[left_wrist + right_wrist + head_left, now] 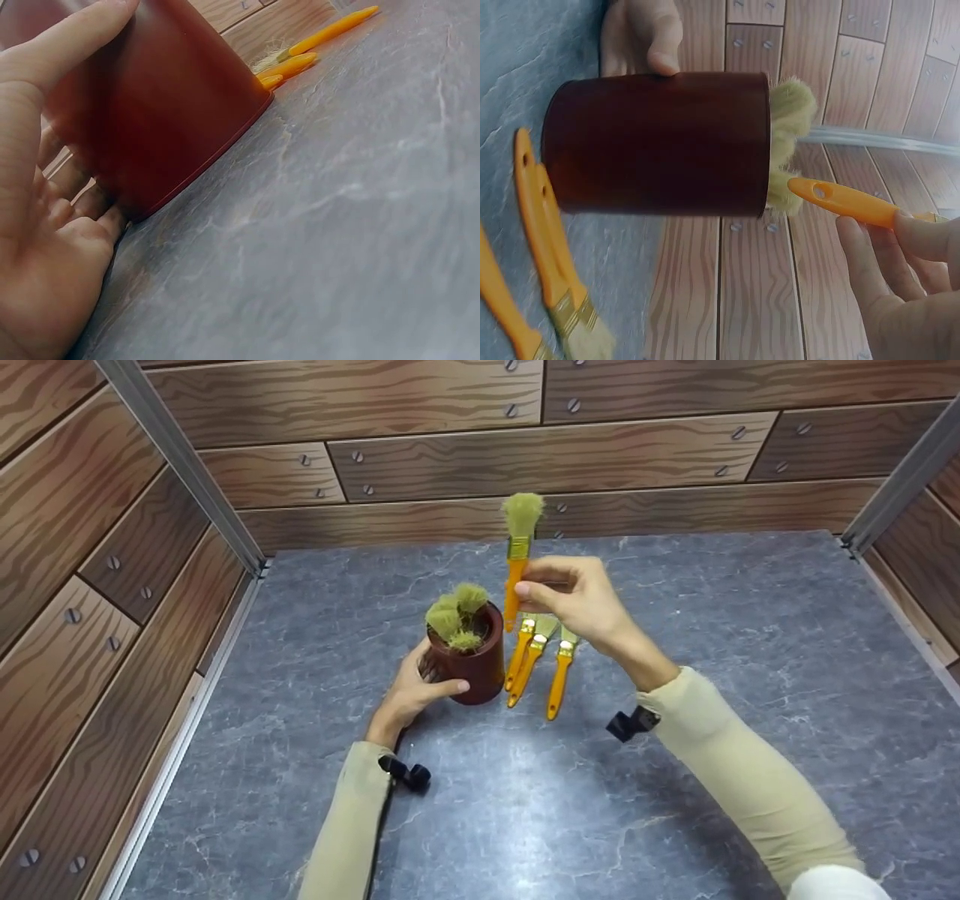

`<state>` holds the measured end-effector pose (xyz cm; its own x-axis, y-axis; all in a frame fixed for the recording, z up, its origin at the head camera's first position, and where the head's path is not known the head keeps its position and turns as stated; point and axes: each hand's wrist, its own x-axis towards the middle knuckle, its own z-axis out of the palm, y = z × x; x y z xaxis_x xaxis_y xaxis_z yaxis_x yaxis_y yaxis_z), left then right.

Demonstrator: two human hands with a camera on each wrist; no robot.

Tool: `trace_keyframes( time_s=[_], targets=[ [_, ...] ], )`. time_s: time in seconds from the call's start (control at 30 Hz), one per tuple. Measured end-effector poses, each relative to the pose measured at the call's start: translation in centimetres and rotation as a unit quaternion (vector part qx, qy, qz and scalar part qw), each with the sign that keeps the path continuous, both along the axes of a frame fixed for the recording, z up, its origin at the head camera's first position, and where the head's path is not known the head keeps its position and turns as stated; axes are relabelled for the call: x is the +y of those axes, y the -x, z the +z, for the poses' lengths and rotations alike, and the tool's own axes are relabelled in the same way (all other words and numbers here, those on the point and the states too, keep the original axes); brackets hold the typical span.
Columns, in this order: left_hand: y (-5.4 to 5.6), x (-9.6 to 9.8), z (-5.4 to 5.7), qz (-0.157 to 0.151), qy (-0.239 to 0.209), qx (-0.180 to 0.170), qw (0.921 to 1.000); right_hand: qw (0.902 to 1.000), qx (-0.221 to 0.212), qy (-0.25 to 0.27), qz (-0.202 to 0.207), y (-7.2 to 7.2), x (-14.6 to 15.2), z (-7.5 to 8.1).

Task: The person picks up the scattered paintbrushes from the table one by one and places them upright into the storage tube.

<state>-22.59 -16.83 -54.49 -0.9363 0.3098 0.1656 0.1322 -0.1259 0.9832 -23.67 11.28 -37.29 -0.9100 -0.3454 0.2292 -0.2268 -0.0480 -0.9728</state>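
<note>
The work looks partway: several brush heads (445,617) poke from the dark red cup (480,673) the left grip (412,688) clasps, the right grip (583,596) pinches another brush (519,547) near its rim, and three loose brushes (558,679) remain on the surface (517,825), right.

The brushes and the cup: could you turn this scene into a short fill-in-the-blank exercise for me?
1. The right hand holds a brush with its bristles pointing ____.
2. The loose brushes lying on the table number ____.
3. The cup is held by the ____ hand.

Missing words: up; three; left.
</note>
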Motion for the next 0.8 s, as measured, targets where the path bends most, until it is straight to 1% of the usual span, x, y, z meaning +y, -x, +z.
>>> trace_keyframes(
  time_s=[0.13, 0.4, 0.8],
  targets=[
    [0.0, 0.2, 0.0, 0.001, -0.003, -0.004, 1.0, 1.0, 0.008, -0.001, 0.003, 0.1, -1.3, 0.2],
    [0.0, 0.3, 0.1, -0.001, -0.004, -0.003, 1.0, 0.9992, 0.032, -0.021, -0.011, 0.4, -3.1, 0.4],
    [0.0, 0.0, -0.1, -0.002, -0.007, 0.003, 1.0, 0.9988, 0.041, -0.024, 0.014, 0.3, -3.7, -0.2]
  ],
)
